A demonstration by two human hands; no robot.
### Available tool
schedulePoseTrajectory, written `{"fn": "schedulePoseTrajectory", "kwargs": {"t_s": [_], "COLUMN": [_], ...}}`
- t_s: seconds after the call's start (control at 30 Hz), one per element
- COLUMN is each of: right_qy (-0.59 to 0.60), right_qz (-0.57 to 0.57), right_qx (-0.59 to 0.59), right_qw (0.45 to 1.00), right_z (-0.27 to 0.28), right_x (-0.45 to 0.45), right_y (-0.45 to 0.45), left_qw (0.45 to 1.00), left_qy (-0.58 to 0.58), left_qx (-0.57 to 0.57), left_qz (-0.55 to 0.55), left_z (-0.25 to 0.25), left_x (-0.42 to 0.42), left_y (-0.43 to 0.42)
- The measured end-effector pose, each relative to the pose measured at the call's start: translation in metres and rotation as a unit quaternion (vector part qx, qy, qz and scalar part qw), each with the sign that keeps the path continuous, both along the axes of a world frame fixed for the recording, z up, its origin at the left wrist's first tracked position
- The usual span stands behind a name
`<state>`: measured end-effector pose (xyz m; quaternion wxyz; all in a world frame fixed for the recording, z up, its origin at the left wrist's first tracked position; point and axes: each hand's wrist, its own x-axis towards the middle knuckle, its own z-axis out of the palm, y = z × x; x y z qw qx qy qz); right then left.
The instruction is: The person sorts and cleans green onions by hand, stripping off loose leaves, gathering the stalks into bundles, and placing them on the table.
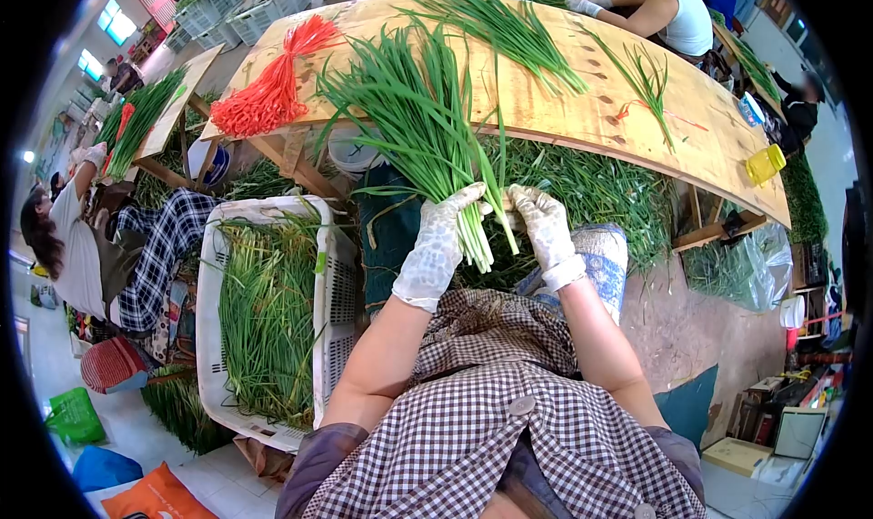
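Note:
My left hand (pixel 438 246), in a soiled whitish glove, is closed around the lower part of a thick bunch of green garlic chives (pixel 414 110). Their pale cut ends point down toward my lap, and the leaves spread over the table's near edge. Close by on the right, my gloved right hand (pixel 546 233) has its fingers pinched at the base of a chive stalk (pixel 498 192) standing slightly apart from the bunch. The exact fingertip contact is partly hidden.
On the wooden table (pixel 582 110) lie red ties (pixel 277 83), another chive pile (pixel 509 37), a few loose chives (pixel 647 87) and a yellow container (pixel 766 163). A white crate (pixel 323 337) of chives stands at my left. Leaf scraps (pixel 609 201) cover the floor below. Co-workers sit nearby.

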<state>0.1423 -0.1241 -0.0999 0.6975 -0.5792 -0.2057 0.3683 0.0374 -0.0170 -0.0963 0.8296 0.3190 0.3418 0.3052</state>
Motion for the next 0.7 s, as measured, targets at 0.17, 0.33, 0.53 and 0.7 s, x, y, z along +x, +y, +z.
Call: {"fn": "schedulePoseTrajectory", "kwargs": {"t_s": [0.17,0.33,0.53,0.7], "right_qy": [-0.365,-0.237,0.029,0.118], "right_qz": [0.03,-0.01,0.05,0.052], "right_qx": [-0.169,-0.1,0.017,-0.024], "right_qw": [0.915,0.966,0.998,0.991], "right_z": [0.031,0.019,0.012,0.002], "right_x": [-0.014,-0.013,-0.01,0.006], "right_y": [-0.01,-0.007,-0.006,-0.024], "left_qw": [1.0,0.998,1.0,0.998], "left_qy": [-0.005,0.021,0.013,-0.045], "left_qx": [-0.008,0.014,-0.003,0.022], "left_qz": [0.022,0.059,0.004,0.042], "left_z": [0.003,0.01,0.012,0.007], "left_x": [0.004,0.008,0.003,0.002], "left_y": [-0.003,-0.007,-0.007,0.0]}}
